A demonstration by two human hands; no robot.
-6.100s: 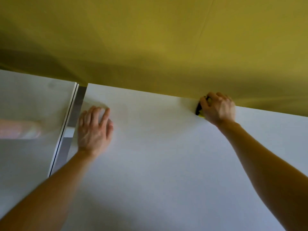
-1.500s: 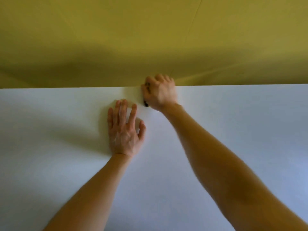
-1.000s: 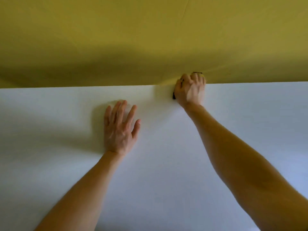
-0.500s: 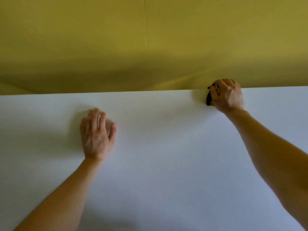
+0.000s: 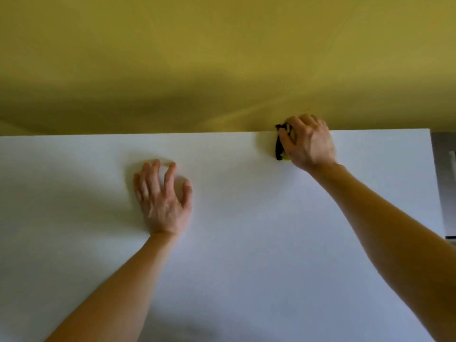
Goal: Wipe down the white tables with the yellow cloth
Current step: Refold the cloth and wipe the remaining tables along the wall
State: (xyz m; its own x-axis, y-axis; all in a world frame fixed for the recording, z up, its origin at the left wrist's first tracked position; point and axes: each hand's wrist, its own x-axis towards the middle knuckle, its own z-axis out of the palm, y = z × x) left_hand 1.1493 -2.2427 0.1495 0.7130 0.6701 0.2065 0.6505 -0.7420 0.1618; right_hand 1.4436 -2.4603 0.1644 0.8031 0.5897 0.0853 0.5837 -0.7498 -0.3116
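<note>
Left hand (image 5: 162,201) splayed, right hand (image 5: 308,141) around cloth (image 5: 280,149)

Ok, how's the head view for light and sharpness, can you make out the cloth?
Head view: soft, slightly blurred; even light, no glare on the white table; a faint shadow beside the left hand; the yellow cloth shows only as a dark-and-yellow sliver under the right hand.

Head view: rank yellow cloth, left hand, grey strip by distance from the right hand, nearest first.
1. Yellow cloth: gripped by the right hand at the table's far edge.
2-3. Left hand, resting on the table to the left, and grey strip, past the table's right edge: too close to call.
</note>
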